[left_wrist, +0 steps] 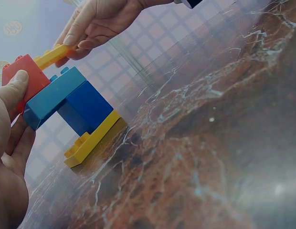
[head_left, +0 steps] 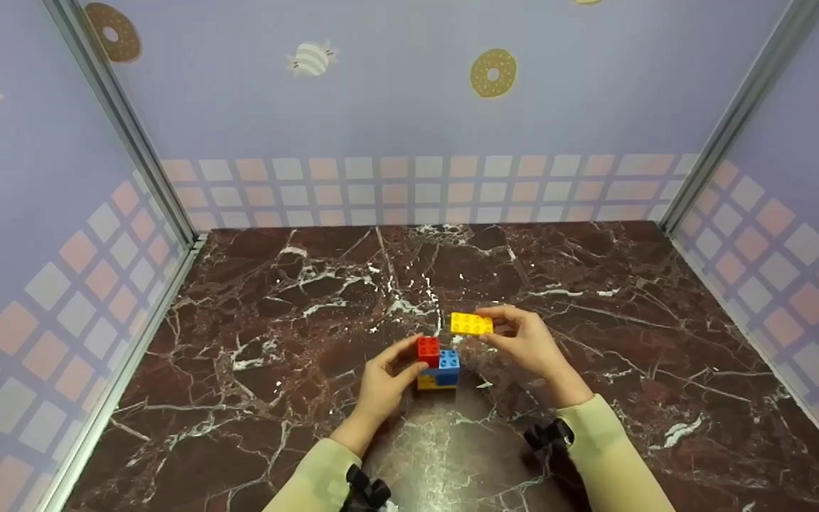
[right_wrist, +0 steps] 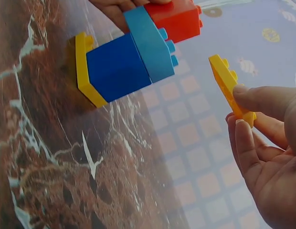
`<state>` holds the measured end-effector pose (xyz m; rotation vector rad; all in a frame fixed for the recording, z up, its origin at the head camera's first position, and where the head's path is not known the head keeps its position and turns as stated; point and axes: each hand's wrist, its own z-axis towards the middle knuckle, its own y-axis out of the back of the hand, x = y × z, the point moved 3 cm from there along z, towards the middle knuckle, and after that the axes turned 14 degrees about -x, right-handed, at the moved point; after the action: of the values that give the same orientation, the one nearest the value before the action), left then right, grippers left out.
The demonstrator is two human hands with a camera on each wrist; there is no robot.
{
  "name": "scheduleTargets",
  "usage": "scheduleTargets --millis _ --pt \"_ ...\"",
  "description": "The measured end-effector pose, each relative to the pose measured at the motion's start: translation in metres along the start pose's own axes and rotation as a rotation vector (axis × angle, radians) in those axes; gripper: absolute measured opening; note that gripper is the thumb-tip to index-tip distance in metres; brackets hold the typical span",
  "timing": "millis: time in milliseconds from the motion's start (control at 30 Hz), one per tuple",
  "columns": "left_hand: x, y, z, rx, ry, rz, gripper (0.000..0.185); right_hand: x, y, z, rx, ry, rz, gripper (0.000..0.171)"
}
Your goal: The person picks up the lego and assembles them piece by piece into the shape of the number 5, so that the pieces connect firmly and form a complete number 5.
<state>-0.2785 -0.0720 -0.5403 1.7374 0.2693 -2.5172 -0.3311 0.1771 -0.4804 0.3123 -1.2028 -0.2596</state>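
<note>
A small tower of toy building bricks stands on the table. At its foot lies a flat yellow brick (left_wrist: 93,143), with a dark blue brick (right_wrist: 118,67) on one end. A light blue brick (head_left: 448,360) sits across the top, overhanging on the left. On that overhanging side is a red brick (head_left: 428,350), which my left hand (head_left: 384,378) grips between thumb and fingers. My right hand (head_left: 527,343) pinches a second flat yellow brick (head_left: 471,323) by its right end, studs up, in the air just behind and right of the tower, apart from it.
The dark red marbled table (head_left: 296,313) extends around the tower. Patterned panels (head_left: 409,107) enclose it at the back and both sides, with metal posts (head_left: 129,128) at the corners. Black straps (head_left: 550,434) sit on both wrists.
</note>
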Motion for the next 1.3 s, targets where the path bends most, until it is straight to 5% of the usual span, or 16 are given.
scheduleTargets --millis 600,1300 --pt "0.002 0.000 0.000 -0.003 0.007 0.007 0.050 0.020 -0.016 -0.012 0.030 0.015 0.096 0.037" --pt "0.000 0.000 -0.001 -0.006 0.051 0.038 0.050 0.024 -0.036 -0.022 0.053 0.097 0.080 0.035"
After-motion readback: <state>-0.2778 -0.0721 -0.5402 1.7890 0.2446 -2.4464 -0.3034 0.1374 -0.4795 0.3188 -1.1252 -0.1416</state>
